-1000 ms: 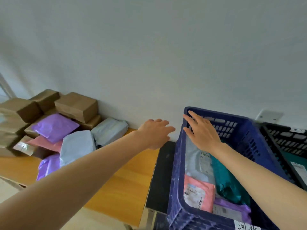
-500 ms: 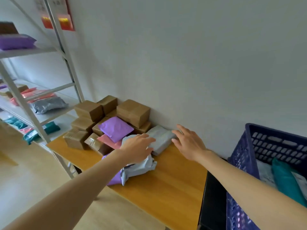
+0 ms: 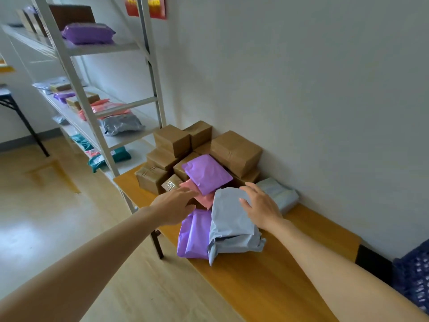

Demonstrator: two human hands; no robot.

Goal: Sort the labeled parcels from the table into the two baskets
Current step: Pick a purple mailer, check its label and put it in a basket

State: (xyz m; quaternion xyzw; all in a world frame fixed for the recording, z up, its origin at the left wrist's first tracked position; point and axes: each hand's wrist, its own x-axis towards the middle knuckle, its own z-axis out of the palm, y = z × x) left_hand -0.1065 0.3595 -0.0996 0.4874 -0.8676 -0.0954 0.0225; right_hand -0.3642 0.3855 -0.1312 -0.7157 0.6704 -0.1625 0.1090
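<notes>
A heap of parcels lies on the wooden table (image 3: 267, 282) against the wall. Brown boxes (image 3: 235, 152) are stacked at the back. A purple bag (image 3: 206, 174) lies on a pink bag (image 3: 204, 198). In front sit a large grey bag (image 3: 229, 224) and a second purple bag (image 3: 192, 235). Another grey bag (image 3: 282, 194) lies by the wall. My right hand (image 3: 261, 206) rests flat on the large grey bag, fingers spread. My left hand (image 3: 174, 205) hovers open over the pink bag's left edge, holding nothing. A corner of the blue basket (image 3: 415, 275) shows at the right edge.
A white metal shelf rack (image 3: 92, 108) with more bags and boxes stands left of the table. A black stand (image 3: 371, 261) sits between the table and the basket. Pale wood floor (image 3: 58, 217) lies to the left.
The view has swung left, away from the blue basket and onto the parcel heap. Both hands moved from the basket to the parcels; the right one now lies on the large grey bag.
</notes>
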